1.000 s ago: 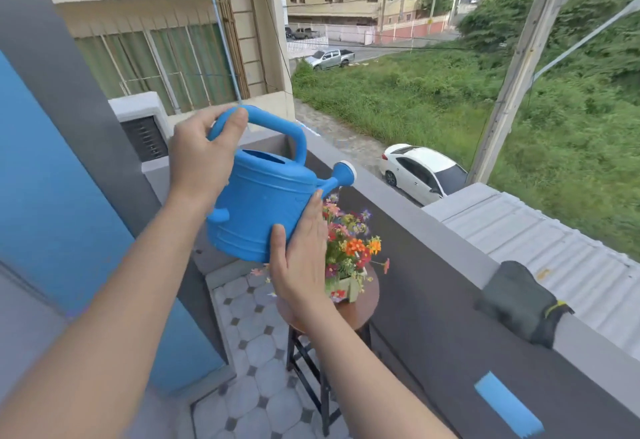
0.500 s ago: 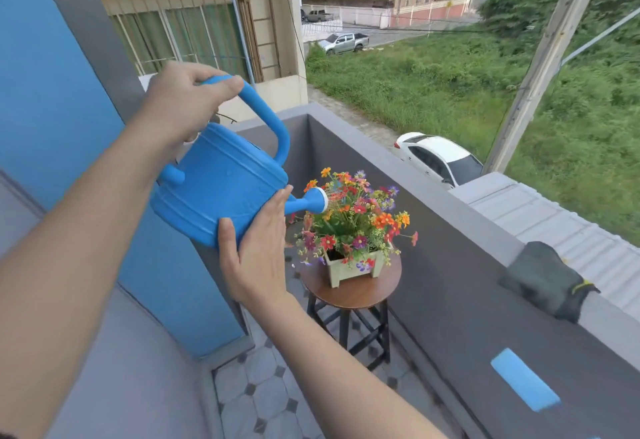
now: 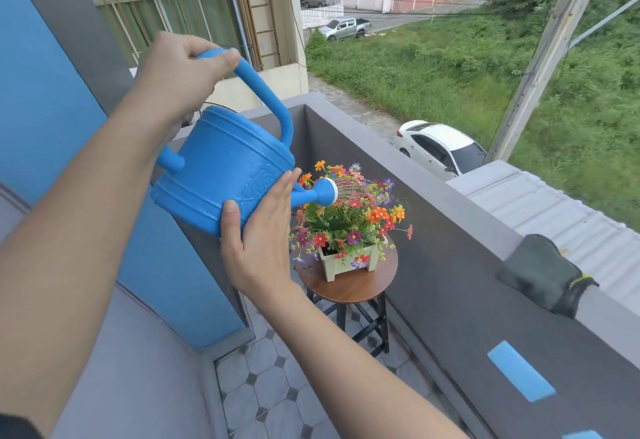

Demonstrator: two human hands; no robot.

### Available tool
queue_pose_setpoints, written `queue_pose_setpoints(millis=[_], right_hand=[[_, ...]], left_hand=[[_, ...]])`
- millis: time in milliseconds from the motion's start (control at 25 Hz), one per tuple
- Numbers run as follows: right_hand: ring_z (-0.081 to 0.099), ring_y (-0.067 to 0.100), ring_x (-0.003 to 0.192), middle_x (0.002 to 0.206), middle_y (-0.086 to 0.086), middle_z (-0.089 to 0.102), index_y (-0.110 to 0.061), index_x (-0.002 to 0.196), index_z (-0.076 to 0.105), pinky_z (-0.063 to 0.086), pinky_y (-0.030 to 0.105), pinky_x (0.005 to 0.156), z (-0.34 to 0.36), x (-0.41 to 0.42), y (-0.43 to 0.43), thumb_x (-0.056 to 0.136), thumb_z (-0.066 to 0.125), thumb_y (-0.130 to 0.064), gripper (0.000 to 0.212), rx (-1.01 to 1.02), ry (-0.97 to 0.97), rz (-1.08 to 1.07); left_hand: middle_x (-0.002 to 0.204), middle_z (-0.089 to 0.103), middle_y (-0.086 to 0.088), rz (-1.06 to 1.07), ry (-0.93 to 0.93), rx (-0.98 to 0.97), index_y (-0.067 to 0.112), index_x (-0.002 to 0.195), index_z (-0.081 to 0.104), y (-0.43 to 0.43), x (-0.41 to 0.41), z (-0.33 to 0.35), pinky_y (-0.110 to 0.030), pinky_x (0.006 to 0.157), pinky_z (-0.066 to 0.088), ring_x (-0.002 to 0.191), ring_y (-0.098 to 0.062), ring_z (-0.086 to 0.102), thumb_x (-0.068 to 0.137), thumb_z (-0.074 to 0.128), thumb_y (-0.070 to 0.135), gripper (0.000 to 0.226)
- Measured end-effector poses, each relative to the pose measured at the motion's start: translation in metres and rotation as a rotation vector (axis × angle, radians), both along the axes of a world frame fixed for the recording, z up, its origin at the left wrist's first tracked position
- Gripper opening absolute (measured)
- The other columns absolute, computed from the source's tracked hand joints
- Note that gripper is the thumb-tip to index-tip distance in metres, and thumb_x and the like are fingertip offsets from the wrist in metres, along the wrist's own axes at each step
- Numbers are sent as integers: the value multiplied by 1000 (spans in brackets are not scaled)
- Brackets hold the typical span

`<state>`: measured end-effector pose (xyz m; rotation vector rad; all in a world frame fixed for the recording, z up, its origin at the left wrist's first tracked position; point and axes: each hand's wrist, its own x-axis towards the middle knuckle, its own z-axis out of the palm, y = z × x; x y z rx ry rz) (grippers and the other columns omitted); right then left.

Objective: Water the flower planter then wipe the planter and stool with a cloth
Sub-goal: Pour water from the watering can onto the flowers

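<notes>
My left hand (image 3: 176,71) grips the top handle of a blue watering can (image 3: 221,175), which is tilted spout-down. My right hand (image 3: 261,230) presses flat, fingers straight, against the can's lower side near the spout. Thin streams of water fall from the rose (image 3: 327,191) onto the colourful flowers (image 3: 349,216). The flowers fill a small pale green planter (image 3: 346,263) that stands on a round wooden stool (image 3: 349,286) with black legs. A dark grey cloth (image 3: 543,274) lies draped on the balcony wall's top, to the right.
The grey balcony wall (image 3: 450,265) runs right behind the stool. A blue and grey wall (image 3: 41,109) closes the left side. Tiled floor (image 3: 277,386) lies below the stool. Blue tape strips (image 3: 519,371) mark the wall's inner face. A street with cars lies far below.
The can has tipped further forward and water now pours from the rose onto the flowers. The view has shifted down and closer, with the stool nearer the centre.
</notes>
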<state>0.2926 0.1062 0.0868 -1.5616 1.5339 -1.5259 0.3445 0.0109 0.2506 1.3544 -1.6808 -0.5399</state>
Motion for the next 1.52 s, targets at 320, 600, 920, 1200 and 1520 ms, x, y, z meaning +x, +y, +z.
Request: queue_pose_setpoints(millis=[320, 600, 920, 1200, 1520], right_hand=[[-31, 6, 137, 154, 13, -27, -7, 143, -21, -16, 18, 113, -9, 8, 21, 85, 18, -66, 92, 49, 37, 159], [-36, 1, 135, 146, 4, -40, -12, 135, -30, -18, 15, 111, -17, -4, 46, 83, 16, -64, 87, 46, -20, 180], [-33, 0, 136, 152, 6, -27, -7, 144, -17, -14, 19, 114, -5, -17, 19, 88, 28, -49, 84, -9, 59, 201], [-32, 1, 137, 152, 7, -29, -12, 138, -25, -17, 14, 110, -12, -15, 40, 86, 17, -60, 82, -35, 30, 243], [-22, 10, 143, 153, 8, -19, -8, 144, -13, -8, 25, 117, 5, -48, -6, 94, 28, -49, 77, -129, 51, 142]], left_hand=[[53, 33, 0, 15, -114, 80, 18, 99, 70, 12, 10, 0, -18, 40, 20, 31, -7, 24, 84, 64, 40, 27], [30, 36, 16, -41, -104, 155, 20, 98, 71, 24, -3, -5, -15, 34, 19, 33, -7, 24, 85, 63, 39, 24], [56, 34, -2, 90, -58, 4, 21, 99, 70, 22, 5, 3, -21, 45, 22, 39, -13, 29, 81, 61, 47, 32], [52, 31, 0, 43, -87, 66, 20, 93, 71, 32, 4, 2, -16, 39, 18, 36, -11, 22, 84, 63, 41, 24], [48, 34, 5, 120, 71, -88, 25, 93, 66, 24, -10, 8, -15, 35, 18, 34, -6, 24, 87, 58, 43, 20]])
